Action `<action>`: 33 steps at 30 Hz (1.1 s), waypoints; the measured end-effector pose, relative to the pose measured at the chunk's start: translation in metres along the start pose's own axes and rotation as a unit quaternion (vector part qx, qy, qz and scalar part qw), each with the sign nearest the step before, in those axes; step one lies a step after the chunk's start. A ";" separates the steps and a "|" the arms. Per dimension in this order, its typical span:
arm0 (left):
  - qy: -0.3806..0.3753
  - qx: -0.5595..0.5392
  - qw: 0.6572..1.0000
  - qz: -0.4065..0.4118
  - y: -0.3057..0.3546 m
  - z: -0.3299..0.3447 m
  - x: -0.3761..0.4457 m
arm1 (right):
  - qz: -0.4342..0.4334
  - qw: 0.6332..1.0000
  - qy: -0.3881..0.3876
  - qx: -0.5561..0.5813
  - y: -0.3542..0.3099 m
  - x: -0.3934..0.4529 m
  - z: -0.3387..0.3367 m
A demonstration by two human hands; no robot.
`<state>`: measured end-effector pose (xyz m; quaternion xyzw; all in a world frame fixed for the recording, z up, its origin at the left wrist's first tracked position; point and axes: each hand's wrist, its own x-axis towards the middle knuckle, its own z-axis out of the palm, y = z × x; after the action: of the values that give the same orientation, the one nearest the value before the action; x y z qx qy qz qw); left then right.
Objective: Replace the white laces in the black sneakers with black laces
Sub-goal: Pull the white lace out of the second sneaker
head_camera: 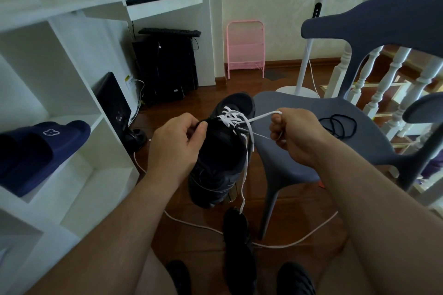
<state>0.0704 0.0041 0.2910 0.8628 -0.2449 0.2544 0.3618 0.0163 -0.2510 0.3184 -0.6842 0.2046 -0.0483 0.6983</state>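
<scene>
A black sneaker (pixel 221 158) hangs in the air at the centre, toe pointing away from me. My left hand (pixel 175 143) grips its collar on the left side. White laces (pixel 233 118) cross loosely over the eyelets, and one loose end (pixel 244 189) dangles below the heel. My right hand (pixel 293 135) holds a loop of the white lace, drawn out to the right of the shoe. A coil of black laces (pixel 339 125) lies on the grey chair seat (pixel 299 112). The second black sneaker (pixel 237 244) stands on the floor below.
The grey chair's backrest (pixel 383 21) rises at the right, before white balusters (pixel 383 93). A white shelf unit (pixel 79 108) on the left holds a navy slipper (pixel 45 148). A white cable (pixel 275 244) runs across the wooden floor. A fan stand (pixel 304 67) and a pink rack (pixel 245 48) stand behind.
</scene>
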 end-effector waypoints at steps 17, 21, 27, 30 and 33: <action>0.001 -0.002 1.000 0.004 0.001 0.000 -0.001 | -0.001 1.000 0.019 0.000 0.000 0.001 0.003; 0.000 0.005 1.000 0.007 0.002 0.001 -0.001 | -0.001 1.000 0.016 -0.005 0.001 0.002 0.004; -0.002 0.005 1.000 0.004 0.002 0.001 -0.001 | 0.005 1.000 0.027 0.012 0.002 0.002 0.003; -0.004 0.002 1.000 0.004 0.002 0.000 -0.001 | 0.000 0.999 0.033 0.003 0.003 0.002 0.003; -0.004 0.002 1.000 0.003 0.002 0.000 -0.001 | -0.009 1.000 0.025 -0.015 0.002 0.000 0.003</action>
<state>0.0687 0.0031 0.2910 0.8639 -0.2480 0.2526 0.3583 0.0169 -0.2484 0.3163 -0.6950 0.2162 -0.0685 0.6823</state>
